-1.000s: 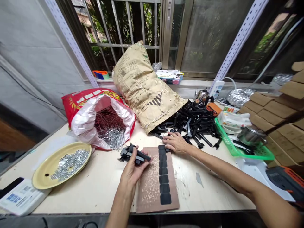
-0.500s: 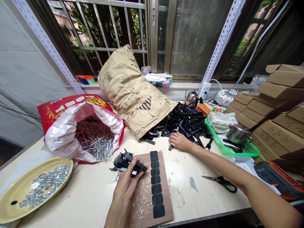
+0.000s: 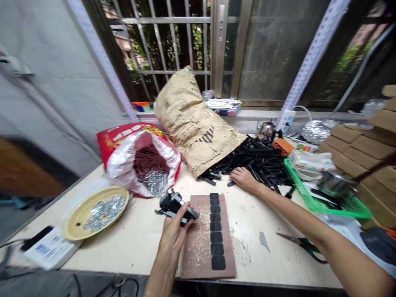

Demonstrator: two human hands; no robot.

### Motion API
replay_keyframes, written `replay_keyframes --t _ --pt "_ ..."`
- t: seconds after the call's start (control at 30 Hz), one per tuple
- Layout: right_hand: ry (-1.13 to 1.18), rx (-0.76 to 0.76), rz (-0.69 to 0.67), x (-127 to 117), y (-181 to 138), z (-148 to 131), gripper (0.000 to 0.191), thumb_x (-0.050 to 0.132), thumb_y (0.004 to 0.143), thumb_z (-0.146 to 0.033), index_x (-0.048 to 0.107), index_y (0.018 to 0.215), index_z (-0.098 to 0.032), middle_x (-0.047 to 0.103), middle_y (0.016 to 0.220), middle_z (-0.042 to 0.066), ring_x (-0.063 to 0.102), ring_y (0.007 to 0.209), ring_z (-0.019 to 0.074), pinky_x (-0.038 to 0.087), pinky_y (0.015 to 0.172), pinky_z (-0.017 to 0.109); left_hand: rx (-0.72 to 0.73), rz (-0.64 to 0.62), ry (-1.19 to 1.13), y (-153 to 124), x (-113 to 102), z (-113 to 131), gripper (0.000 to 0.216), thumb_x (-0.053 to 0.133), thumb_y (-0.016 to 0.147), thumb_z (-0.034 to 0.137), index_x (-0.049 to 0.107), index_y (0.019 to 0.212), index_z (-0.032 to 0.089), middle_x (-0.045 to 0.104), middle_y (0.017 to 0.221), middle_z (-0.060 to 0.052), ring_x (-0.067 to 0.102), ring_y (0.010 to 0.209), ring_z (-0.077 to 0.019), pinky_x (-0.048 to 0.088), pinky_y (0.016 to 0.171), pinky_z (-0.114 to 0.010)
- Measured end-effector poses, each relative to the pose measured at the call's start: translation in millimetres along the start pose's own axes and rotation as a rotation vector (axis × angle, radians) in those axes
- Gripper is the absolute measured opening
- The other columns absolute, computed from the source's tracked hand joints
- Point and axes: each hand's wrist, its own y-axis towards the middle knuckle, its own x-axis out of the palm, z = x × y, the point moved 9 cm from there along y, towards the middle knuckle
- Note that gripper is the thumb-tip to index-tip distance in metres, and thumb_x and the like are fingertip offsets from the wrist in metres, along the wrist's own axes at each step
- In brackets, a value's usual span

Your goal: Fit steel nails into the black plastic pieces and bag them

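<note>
My left hand (image 3: 175,229) is closed around several black plastic parts (image 3: 175,206), held bunched above the left edge of a brown board (image 3: 201,243). A column of black rounded-square pads (image 3: 216,237) lies along the board's right side, and pale crumbs are scattered over its left half. At the front edge of a heap of black plastic parts (image 3: 262,159), my right hand (image 3: 244,179) bends its fingers down over a small black part (image 3: 231,184). Its fingertips are partly hidden among the pieces.
A brown paper sack (image 3: 194,119) leans behind the heap. On the left are a red-and-white bag (image 3: 119,165) of nails and a yellow plate (image 3: 72,229) of small metal pieces. Scissors (image 3: 305,243) lie under my right forearm, near a green basket (image 3: 312,200) and cardboard boxes (image 3: 355,144).
The view has swung left, bringing a white box at the table's left end into sight. Both hands stay at nearly the same places, the left with its bunch of black parts.
</note>
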Motion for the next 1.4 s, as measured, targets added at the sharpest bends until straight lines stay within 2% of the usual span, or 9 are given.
replay_keyframes --t 0.13,0.27,0.5,0.73,0.9,1.0,1.13,1.27,1.4 --pt "0.083 0.045 0.149 -18.9 25.7 -32.4 0.029 0.038 0.096 -0.031 0.064 0.096 -0.017 0.064 0.094 0.009 0.048 0.09 0.0204 0.029 0.079 0.033 0.029 0.029 -0.069 2.0 -23.6 6.8 0.033 0.07 0.07 0.006 0.059 0.099 0.016 0.068 0.078 -0.004 0.068 0.067 -0.0171 0.059 0.065 -0.036" --pt "0.182 -0.046 0.212 -25.2 91.7 -106.4 0.027 0.039 0.096 -0.03 0.063 0.093 -0.018 0.062 0.087 0.007 0.05 0.085 0.0185 0.031 0.077 0.031 0.028 0.026 -0.133 7.0 -40.8 11.3 0.034 0.071 0.071 0.011 0.055 0.1 0.017 0.069 0.086 -0.007 0.069 0.079 -0.0246 0.058 0.067 -0.043" --pt "0.119 -0.457 0.006 17.8 196.2 -224.0 0.018 0.046 0.092 -0.018 0.064 0.096 -0.019 0.06 0.094 0.008 0.046 0.091 0.0201 0.032 0.078 0.033 0.131 0.097 -0.081 15.7 -74.5 31.8 0.04 0.08 0.061 0.019 0.059 0.094 0.017 0.065 0.072 -0.001 0.065 0.064 -0.0166 0.059 0.061 -0.037" --pt "0.239 -0.529 -0.039 38.6 225.4 -231.4 0.016 0.048 0.091 -0.016 0.064 0.09 -0.018 0.062 0.089 0.006 0.051 0.086 0.0168 0.036 0.077 0.029 0.274 0.093 0.059 26.9 -91.6 52.1 0.037 0.081 0.058 0.029 0.062 0.085 0.012 0.065 0.067 -0.002 0.063 0.062 -0.0158 0.054 0.06 -0.028" --pt "0.721 -0.205 0.126 -18.8 229.6 -198.7 0.03 0.027 0.099 -0.028 0.051 0.113 -0.018 0.063 0.094 0.005 0.056 0.082 0.0143 0.041 0.074 0.026 0.348 0.096 0.194 37.1 -98.9 61.8 0.029 0.08 0.059 0.028 0.066 0.077 0.011 0.067 0.065 -0.005 0.062 0.059 -0.0161 0.05 0.059 -0.026" --pt "0.939 -0.12 0.051 -50.7 221.4 -196.0 0.029 0.029 0.098 -0.032 0.051 0.112 -0.021 0.062 0.079 -0.001 0.056 0.067 0.0116 0.041 0.066 0.023 0.373 0.171 0.25 38.6 -104.5 71.2 0.028 0.082 0.054 0.021 0.069 0.077 0.012 0.069 0.07 -0.006 0.064 0.067 -0.0182 0.049 0.064 -0.025" --pt "0.831 -0.277 -0.106 -82.9 206.1 -213.9 0.024 0.043 0.09 -0.02 0.054 0.111 -0.02 0.062 0.082 0.0 0.055 0.069 0.0113 0.04 0.065 0.022 0.423 0.263 0.322 36.5 -108.1 82.9 0.035 0.082 0.047 0.008 0.07 0.079 0.016 0.072 0.076 -0.004 0.066 0.087 -0.0216 0.049 0.074 -0.022" --pt "0.632 -0.487 -0.197 -95.9 193.8 -230.8 0.016 0.052 0.086 -0.019 0.066 0.094 -0.022 0.062 0.086 0.001 0.055 0.073 0.0115 0.037 0.063 0.022 0.493 0.189 0.401 36.2 -100.8 86.8 0.037 0.08 0.046 0.002 0.069 0.078 0.018 0.072 0.077 -0.001 0.066 0.088 -0.0202 0.05 0.077 -0.022" --pt "0.502 -0.472 -0.222 -98.5 196.2 -235.4 0.011 0.06 0.079 -0.018 0.066 0.087 -0.022 0.062 0.077 -0.001 0.052 0.064 0.0105 0.03 0.055 0.022 0.471 0.127 0.293 37.2 -99.5 81.0 0.037 0.077 0.051 0.003 0.068 0.083 0.018 0.071 0.082 -0.001 0.065 0.093 -0.02 0.051 0.079 -0.023"
